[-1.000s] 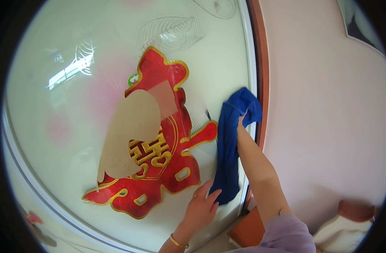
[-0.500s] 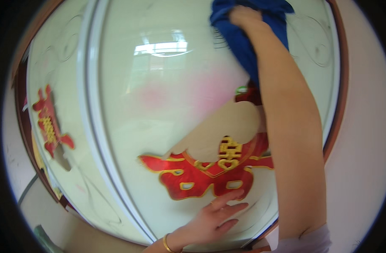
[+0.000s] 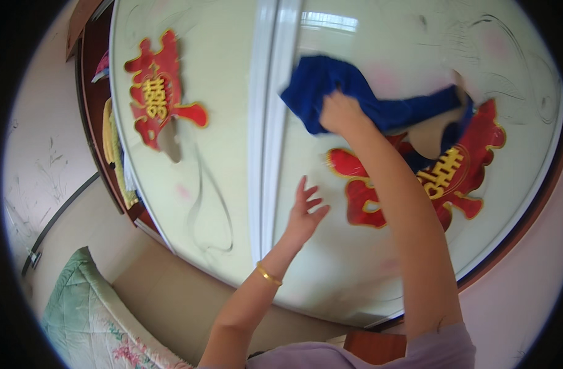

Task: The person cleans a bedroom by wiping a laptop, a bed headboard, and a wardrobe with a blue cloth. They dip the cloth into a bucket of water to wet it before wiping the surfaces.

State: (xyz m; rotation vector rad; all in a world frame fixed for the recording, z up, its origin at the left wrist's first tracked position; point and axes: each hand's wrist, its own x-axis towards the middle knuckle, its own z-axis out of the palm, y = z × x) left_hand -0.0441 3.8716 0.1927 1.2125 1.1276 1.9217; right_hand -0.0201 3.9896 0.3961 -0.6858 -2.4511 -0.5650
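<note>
A blue cloth is gripped by my right hand against the glossy pale sliding door. The cloth's long end trails right, over a red and gold paper decoration on that door. Part of this decoration has folded over and shows its beige back; my right forearm and the cloth hide some of it. My left hand, with a gold bracelet at the wrist, is raised left of the decoration. Its fingers are spread and it holds nothing.
A second red and gold decoration hangs on the left door panel, its lower edge curling off. White vertical frames part the panels. At far left, an opening shows folded textiles. A green and white floral quilt lies at lower left.
The view has swung left. My right hand has brought the cloth down and left across the door. My left hand has come away from the decoration's lower edge.
</note>
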